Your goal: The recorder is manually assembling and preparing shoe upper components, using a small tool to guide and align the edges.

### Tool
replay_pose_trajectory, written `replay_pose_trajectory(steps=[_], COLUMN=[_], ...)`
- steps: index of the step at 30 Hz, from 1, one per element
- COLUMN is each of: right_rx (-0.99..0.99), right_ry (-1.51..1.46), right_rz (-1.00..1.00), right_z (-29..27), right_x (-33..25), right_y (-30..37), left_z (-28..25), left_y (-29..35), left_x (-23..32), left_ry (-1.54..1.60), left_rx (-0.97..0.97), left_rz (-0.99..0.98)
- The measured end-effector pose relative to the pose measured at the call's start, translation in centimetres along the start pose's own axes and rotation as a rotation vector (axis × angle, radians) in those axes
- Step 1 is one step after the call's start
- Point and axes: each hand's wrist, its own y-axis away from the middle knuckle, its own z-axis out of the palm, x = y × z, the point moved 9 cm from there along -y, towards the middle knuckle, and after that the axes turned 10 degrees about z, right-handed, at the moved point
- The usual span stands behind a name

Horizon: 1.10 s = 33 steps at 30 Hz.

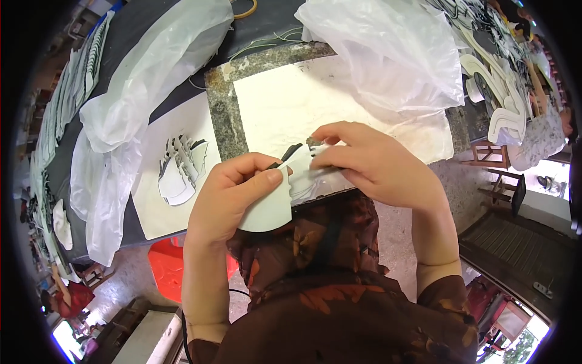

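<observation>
My left hand [225, 189] pinches a pale, flat cut piece [270, 205] between thumb and fingers. The piece has a rounded lower end, a scalloped right edge and dark strips at its upper end. My right hand [374, 159] is at that upper end, its fingers curled in around something small. Blur and the fingers hide what they grip. On a cream sheet [151, 213] to the left lies a group of similar pale pieces [180, 173] with dark edging, overlapping one another.
Ahead lies a white sheet [291, 91] on a mottled dark slab [224, 115]. Clear plastic bags [145, 79] lie left and at the back right. Stacked strips [66, 97] line the far left; curved pale parts [494, 91] pile at the right. A red stool [163, 267] stands below the table.
</observation>
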Motion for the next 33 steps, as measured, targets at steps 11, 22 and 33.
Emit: replay_pose_trajectory(steps=[11,22,33], right_rx=[-0.031,-0.151,-0.221], right_ry=[0.064,-0.537,-0.712], right_rz=[0.176,0.365,0.421], right_z=[0.7,1.5,3.4], right_x=[1.0,2.0,2.3], right_y=[-1.9,-2.5,-3.5], left_z=[1.1,0.8,0.1], left_y=[0.4,-0.2,0.0], left_x=[-0.3,0.0,0.1], left_ry=[0.160,0.146,0.210], left_rx=[0.030,0.101,0.101], left_rz=[0.067,0.193,0.209])
